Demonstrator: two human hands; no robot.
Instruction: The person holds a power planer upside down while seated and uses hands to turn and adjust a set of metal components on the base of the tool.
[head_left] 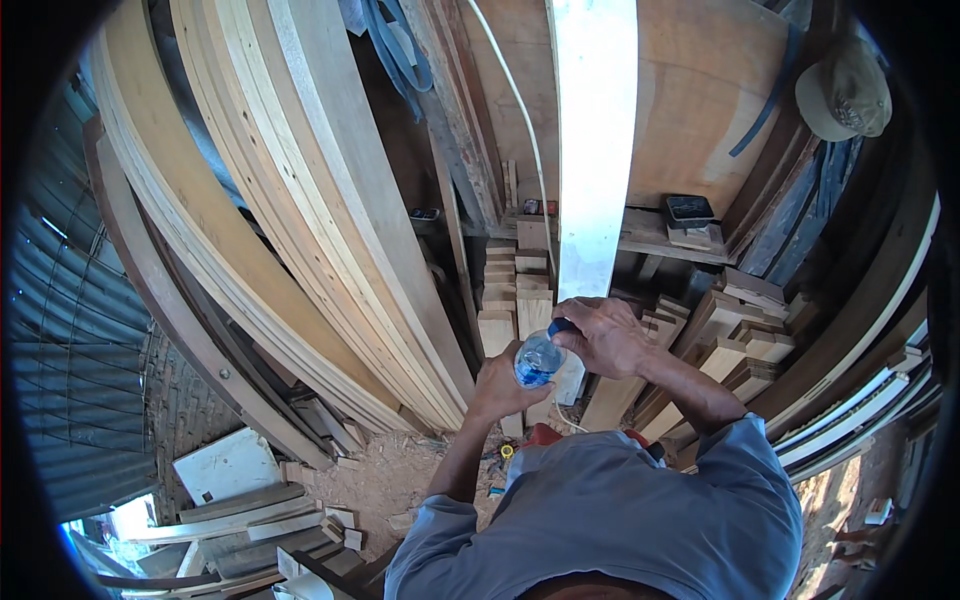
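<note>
1. We face tall curved planks [300, 200] leaning on the left and a white board [595, 150] standing upright ahead, just behind our hands.
2. Stacked wood offcuts [725, 345] fill the space to the right, and shorter blocks [515, 295] are stacked behind the bottle; sawdust covers the floor [385, 480] below.
3. Our left hand [503, 385] is closed around the body of a clear plastic bottle [538, 360], held in front of our chest, its long axis tilted up and to the right.
4. Our right hand [605, 335] closes over the blue cap [561, 325] from the right, fingers curled.
5. Nothing stands between hands and bottle.
</note>
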